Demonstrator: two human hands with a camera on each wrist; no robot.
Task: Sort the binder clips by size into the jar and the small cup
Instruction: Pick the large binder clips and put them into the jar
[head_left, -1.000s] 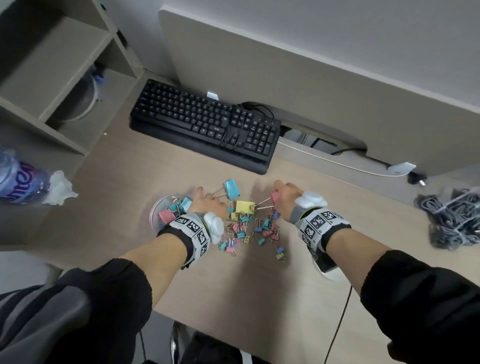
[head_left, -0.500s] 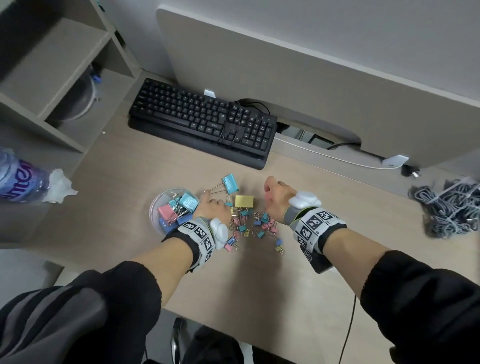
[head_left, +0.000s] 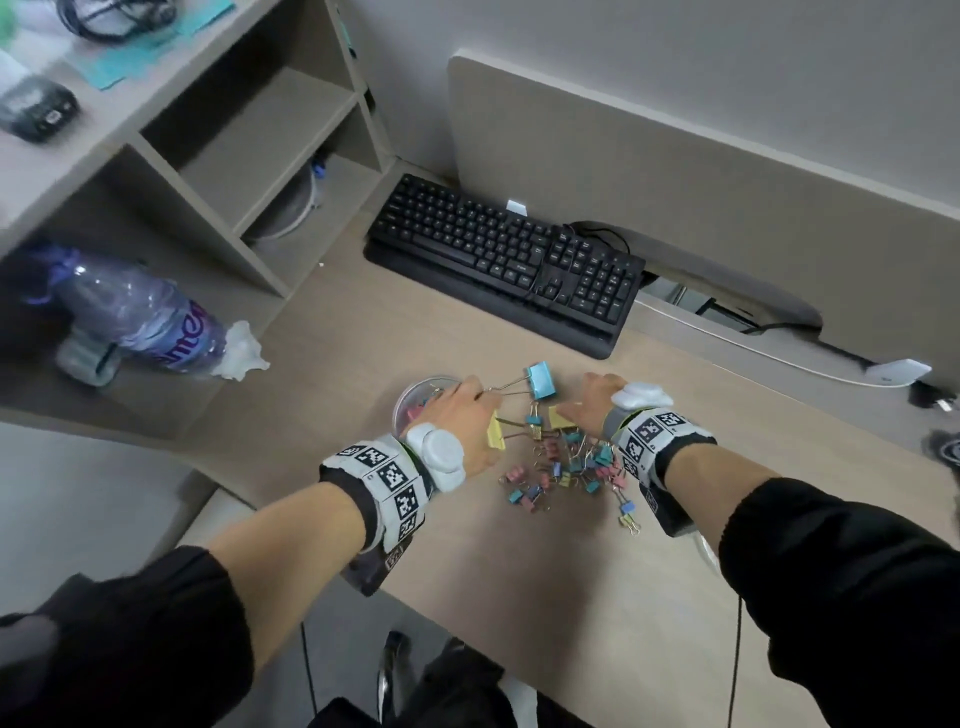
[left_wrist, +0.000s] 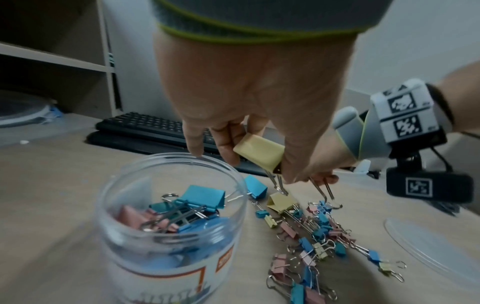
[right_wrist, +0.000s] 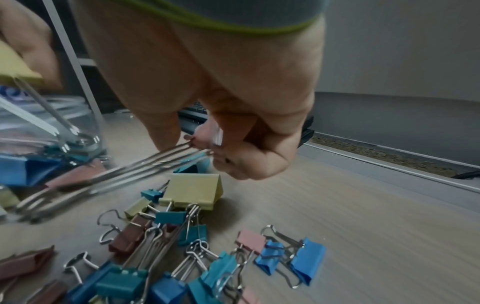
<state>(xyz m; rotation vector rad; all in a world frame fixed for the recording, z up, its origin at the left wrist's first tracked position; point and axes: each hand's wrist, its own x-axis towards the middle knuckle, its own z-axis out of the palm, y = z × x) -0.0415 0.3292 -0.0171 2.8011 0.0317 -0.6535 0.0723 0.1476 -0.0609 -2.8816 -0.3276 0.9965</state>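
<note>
Black keyboard (head_left: 511, 265) behind clips (head_left: 571, 467), bottle (head_left: 135, 312) left

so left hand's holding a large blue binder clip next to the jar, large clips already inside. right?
Wrong colour. In the left wrist view the left hand grips a large yellow binder clip, not blue. The rest stands: it is beside the jar, which already holds large clips.

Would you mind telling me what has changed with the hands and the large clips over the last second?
The left hand has taken hold of a large yellow binder clip and lifted it off the desk beside the jar. The right hand now pinches the wire handles of a large pink binder clip, whose body lies toward the jar. The large blue clip, the other large yellow clip and the pile of small clips stayed put.
</note>
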